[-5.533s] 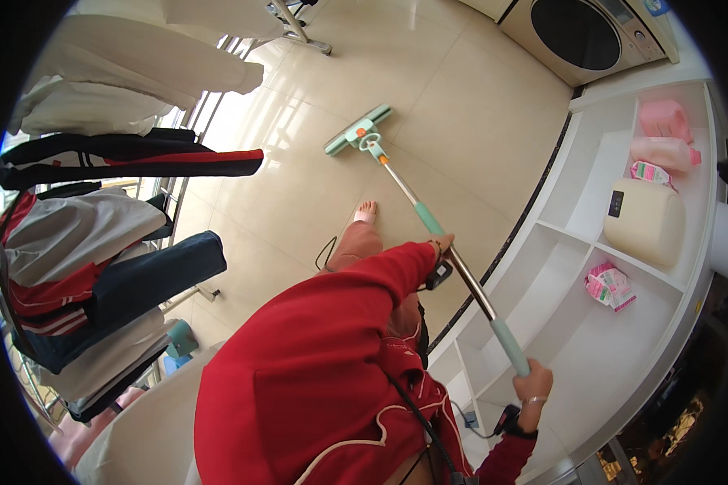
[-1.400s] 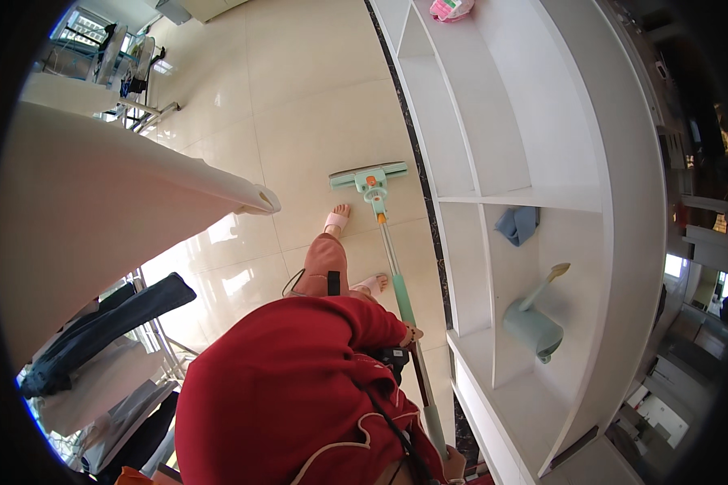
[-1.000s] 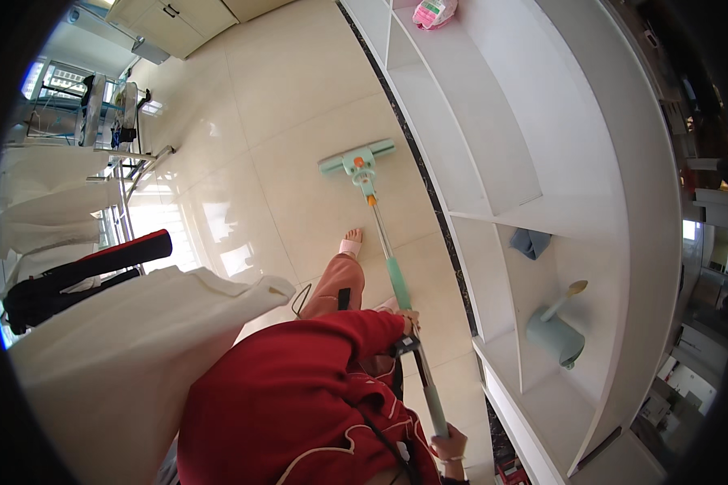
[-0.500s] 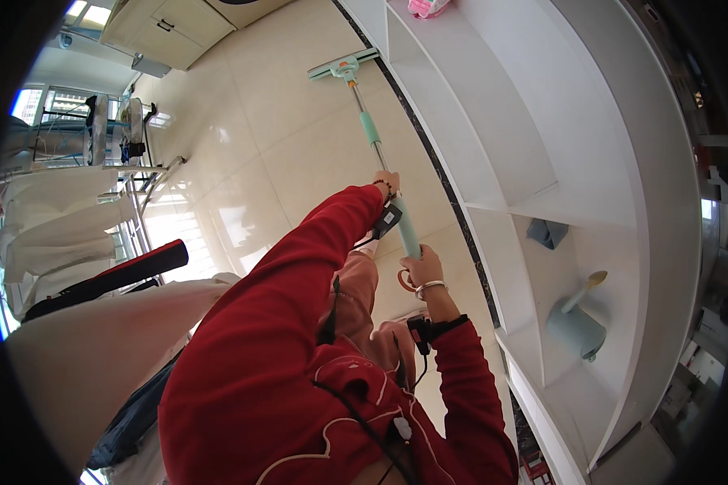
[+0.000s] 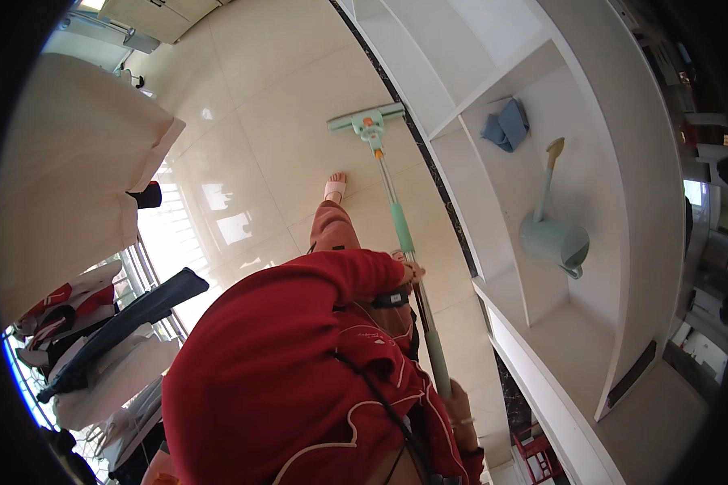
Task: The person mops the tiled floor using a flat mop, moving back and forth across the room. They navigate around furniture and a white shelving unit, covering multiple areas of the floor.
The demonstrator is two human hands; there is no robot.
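Note:
A flat mop with a mint-green head [image 5: 366, 121] rests on the glossy cream tile floor [image 5: 275, 105], close to the base of a white shelf unit [image 5: 493, 65]. Its metal pole with green grips [image 5: 400, 226] slants down toward my body. My left hand [image 5: 410, 272], at the end of a red sleeve, is closed around the pole's middle. My right hand [image 5: 459, 404], with a band at the wrist, grips the pole's lower end near my chest. One foot [image 5: 334, 187] stands on the tiles just left of the pole.
In the shelf's compartments lie a folded blue cloth [image 5: 505, 125] and a mint watering can [image 5: 554, 238]. A large white draped surface [image 5: 73, 186] and a rack of hanging clothes [image 5: 113, 339] fill the left side. A dark strip edges the shelf's foot.
The mop was pushed far out along the shelf with my left arm stretched; now the arm is bent and the mop head sits nearer my foot. The view has swung.

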